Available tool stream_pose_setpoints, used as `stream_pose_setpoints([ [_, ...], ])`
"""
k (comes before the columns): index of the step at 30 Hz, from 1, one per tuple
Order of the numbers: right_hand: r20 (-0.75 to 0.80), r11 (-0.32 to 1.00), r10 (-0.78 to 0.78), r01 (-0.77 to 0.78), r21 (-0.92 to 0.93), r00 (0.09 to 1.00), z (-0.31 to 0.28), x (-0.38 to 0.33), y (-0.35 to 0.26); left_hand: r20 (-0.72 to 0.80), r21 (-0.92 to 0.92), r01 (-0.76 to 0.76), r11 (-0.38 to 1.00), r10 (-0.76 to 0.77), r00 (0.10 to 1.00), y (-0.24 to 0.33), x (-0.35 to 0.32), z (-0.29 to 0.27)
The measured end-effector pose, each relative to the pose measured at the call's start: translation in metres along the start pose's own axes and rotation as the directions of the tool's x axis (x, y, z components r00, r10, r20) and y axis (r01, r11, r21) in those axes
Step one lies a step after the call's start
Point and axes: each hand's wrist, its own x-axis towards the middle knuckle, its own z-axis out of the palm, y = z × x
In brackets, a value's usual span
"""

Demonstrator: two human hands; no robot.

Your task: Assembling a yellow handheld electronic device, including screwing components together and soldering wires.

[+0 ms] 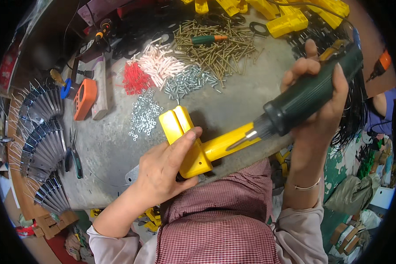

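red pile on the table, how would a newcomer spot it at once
On the grey tabletop, look beyond the left hand to the silver nuts. Just past them, left of the pale pink pieces, sits the red pile. Its bright red colour sets it apart from those silver and pink neighbours.

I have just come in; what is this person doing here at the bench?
The person's left hand holds a yellow, hammer-shaped plastic part above their lap at the bench edge. The right hand grips a thick dark green driver. Its slim metal bit points toward the part and overlaps it in view; contact is unclear. Beyond, on the grey workbench, lie loose piles of small silver nuts, short silver screws and long brass-coloured screws.
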Motion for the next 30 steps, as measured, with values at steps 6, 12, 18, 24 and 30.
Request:
stream_pose_setpoints([
  [6,-0.054,0.988,0.14,-0.136,0.073,0.989,0.017,-0.013,0.012,-0.012,-0.013,-0.015,1.0,0.015,1.0,0.001,0.002,-0.001],
  [12,-0.246,1.0,-0.015,0.015,-0.003,0.969,0.011,-0.017,0.014,0.005,-0.026,-0.005,1.0,0.005,1.0,-0.001,0.001,0.002],
  [18,-0.263,0.993,-0.102,0.083,-0.082,0.959,0.015,-0.016,0.026,0.016,-0.031,-0.002,1.0,0.003,1.0,-0.001,0.002,0.001],
  [24,-0.349,0.997,-0.023,0.046,0.056,0.937,0.01,-0.013,0.035,-0.001,-0.02,-0.037,0.999,0.037,0.999,-0.004,-0.001,0.001],
  [30,-0.329,0.998,-0.029,0.044,0.038,0.944,-0.003,-0.015,0.042,0.084,-0.008,0.104,0.995,-0.103,0.991,0.005,-0.002,-0.016],
])
